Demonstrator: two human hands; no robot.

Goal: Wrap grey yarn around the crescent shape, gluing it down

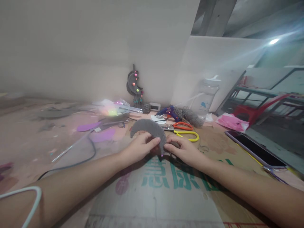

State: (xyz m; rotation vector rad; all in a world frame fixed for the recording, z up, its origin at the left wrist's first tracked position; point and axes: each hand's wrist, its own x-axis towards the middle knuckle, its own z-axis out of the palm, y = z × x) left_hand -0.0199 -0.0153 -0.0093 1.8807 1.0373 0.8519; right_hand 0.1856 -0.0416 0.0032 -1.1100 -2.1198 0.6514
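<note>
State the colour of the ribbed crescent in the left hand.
The ribbed crescent is grey; it shows best in the head view.

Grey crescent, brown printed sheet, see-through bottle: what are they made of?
Grey crescent: probably yarn-wrapped, matte; fine ribs run across it. Core hidden.
Brown printed sheet: looks like cardboard, dull; tan with green print.
See-through bottle: smooth, clear plastic or glass; contents of the view show through, but I can't tell which.

The crescent (148,125) between my fingers (155,144) is plain grey, with a speck of purple (162,155) at its lower tip. Just beyond my grip, one scissor loop (176,126) is orange-red — another (176,132) yellow. Past those, the glue gun (175,116) is dark blue; nearer me, green characters (155,175) mark brown cardboard (135,199).
</note>
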